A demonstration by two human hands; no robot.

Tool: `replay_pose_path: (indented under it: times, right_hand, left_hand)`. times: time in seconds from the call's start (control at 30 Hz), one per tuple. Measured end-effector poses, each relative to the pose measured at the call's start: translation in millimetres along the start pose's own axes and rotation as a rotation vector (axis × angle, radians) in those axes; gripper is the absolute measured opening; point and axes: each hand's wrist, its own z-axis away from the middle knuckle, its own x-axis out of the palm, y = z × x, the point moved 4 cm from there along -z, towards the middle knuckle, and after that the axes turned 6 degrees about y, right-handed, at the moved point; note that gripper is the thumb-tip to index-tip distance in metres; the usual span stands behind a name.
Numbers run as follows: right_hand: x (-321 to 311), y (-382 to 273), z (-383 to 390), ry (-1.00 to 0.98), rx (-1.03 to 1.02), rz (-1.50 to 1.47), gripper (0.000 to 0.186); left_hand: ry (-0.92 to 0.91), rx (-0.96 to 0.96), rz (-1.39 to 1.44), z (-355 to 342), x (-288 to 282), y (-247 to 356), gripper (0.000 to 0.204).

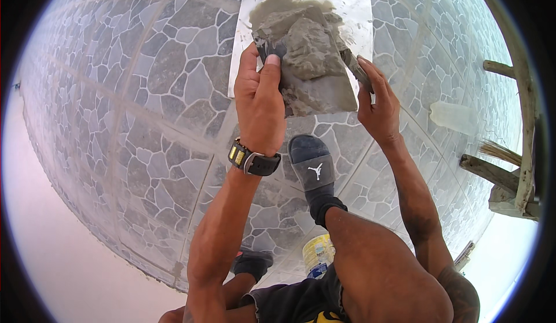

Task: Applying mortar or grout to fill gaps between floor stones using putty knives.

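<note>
My left hand is closed on the left edge of a flat rectangular plate, its thumb on top against a dark part. Wet grey mortar lies heaped over the plate and hides most of its face. My right hand pinches a narrow, mortar-caked flat tool at the plate's right edge; its exact kind is hard to tell. Behind and below both is a white board, smeared with mortar at its far part.
The floor has a grey stone pattern. A translucent plastic container lies at right, near rough wooden pieces. A yellow and white bucket stands by my leg. My sandalled foot is just in front of the board.
</note>
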Motion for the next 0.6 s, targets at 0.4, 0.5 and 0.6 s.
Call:
replay_pose_path:
  times: [0.4, 0.5, 0.6]
  right_hand:
    - [-29, -6, -40, -0.039, 0.169, -0.473, 0.035]
    - [-28, -13, -47, -0.093, 0.116, -0.467, 0.039]
    - [-31, -26, -57, -0.136, 0.009, -0.273, 0.040]
  left_hand:
    - [0.065, -0.023, -0.122, -5, -17, -10, 0.030]
    - [0.053, -0.014, -0.129, -7, -21, -12, 0.031]
    - [0.045, -0.013, -0.147, -8, -28, -14, 0.032]
